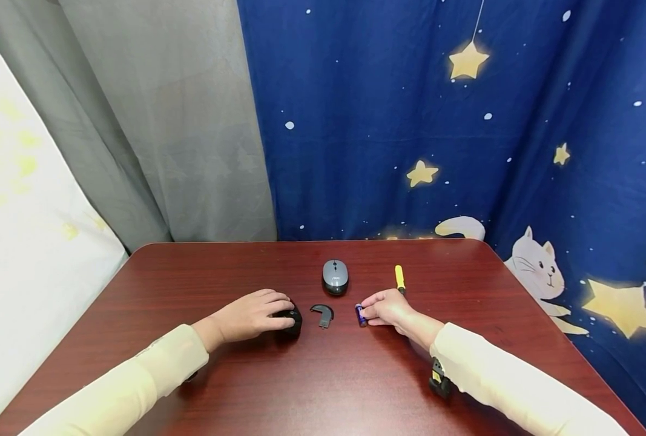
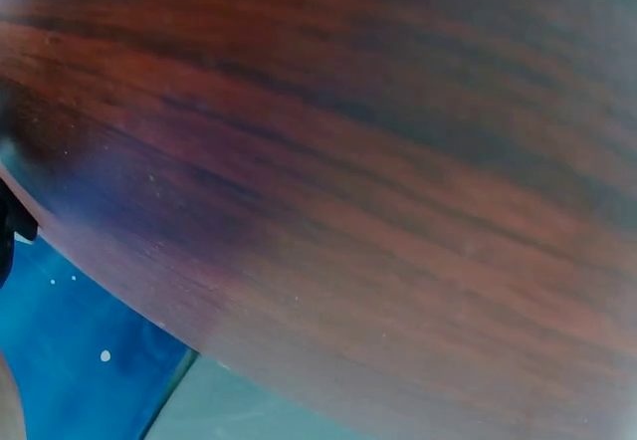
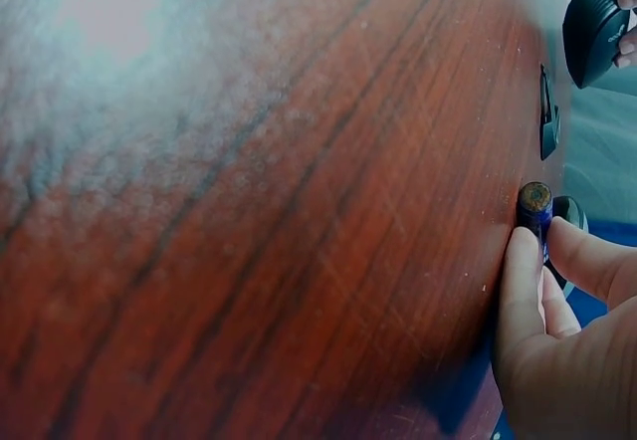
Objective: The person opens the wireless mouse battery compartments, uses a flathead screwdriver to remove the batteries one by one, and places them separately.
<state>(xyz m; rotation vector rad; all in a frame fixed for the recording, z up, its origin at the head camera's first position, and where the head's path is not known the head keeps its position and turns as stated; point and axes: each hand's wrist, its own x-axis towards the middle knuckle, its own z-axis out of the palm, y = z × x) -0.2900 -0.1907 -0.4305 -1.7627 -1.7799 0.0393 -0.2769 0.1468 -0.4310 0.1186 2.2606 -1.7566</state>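
Note:
My left hand [image 1: 257,313] grips a black computer mouse [image 1: 292,322], its fingers over the top and the thumb along the near side. In the right wrist view that mouse [image 3: 594,34] stands tilted, with fingertips at its edge. My right hand [image 1: 390,307] pinches a blue battery [image 1: 361,315] between thumb and fingers, close over the table. One round end of the battery [image 3: 535,197] faces the right wrist camera. Between the hands lies a black curved cover [image 1: 323,315] with a straight tab. Only a sliver of the left hand shows in the left wrist view.
A grey and black mouse [image 1: 335,277] sits farther back on the dark red wooden table [image 1: 323,387]. Just beyond my right hand lies a yellow-handled tool [image 1: 399,277], its lower end partly hidden by the hand. A blue curtain [image 1: 366,121] hangs behind the table's far edge.

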